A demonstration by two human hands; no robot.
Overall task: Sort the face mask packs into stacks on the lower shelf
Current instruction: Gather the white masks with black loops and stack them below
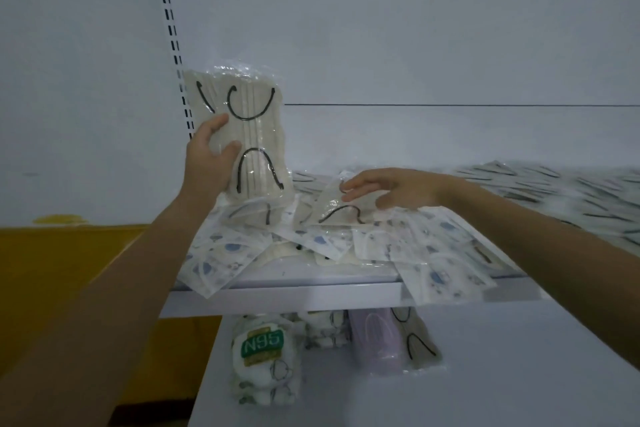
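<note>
I record one beige pack [254, 135] with black ear loops, held upright over a loose pile [346, 246] of packs; small stacks [265, 360] sit on the lower shelf [502, 381].

A shop: slotted shelving [171, 55] piled with mask packs [433, 250].

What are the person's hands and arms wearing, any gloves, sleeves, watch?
Nothing worn shows. Left hand and right hand: no gloves, no rings seen. Left forearm and right forearm uncovered to the frame edge: no sleeve, watch or band.
</note>
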